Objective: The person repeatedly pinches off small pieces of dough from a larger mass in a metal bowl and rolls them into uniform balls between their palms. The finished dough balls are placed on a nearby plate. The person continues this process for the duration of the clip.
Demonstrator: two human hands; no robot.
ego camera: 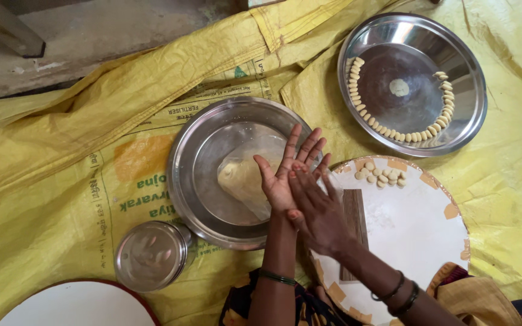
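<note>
Fingers are stretched out flat on both hands, palms pressed together, so whatever might be between them is hidden and I can't tell if there's anything in there. The left hand [285, 175] is underneath with its fingers fanned upward, and the right hand [316, 208] lies across it at an angle. Dark bangles sit on both wrists.

The hands hover over the right edge of a wide steel bowl [188, 181], which has a lump of pale dough [241, 178] sitting in it under clear plastic film. Just right of the hands there's a round white board [412, 235] with a dark wooden strip [354, 211] lying on it and a little heap of small dough pieces [382, 174] near its top edge.

Further up on the right is a steel plate [466, 66] with tiny shaped dough bits [394, 130] lined up in a curve along the inside, plus one small flat disc [399, 87] in the middle. A small lidded steel container [151, 255] sits just beside the bowl, lower left. Everything's laid out on yellow woven sacking [49, 157].
</note>
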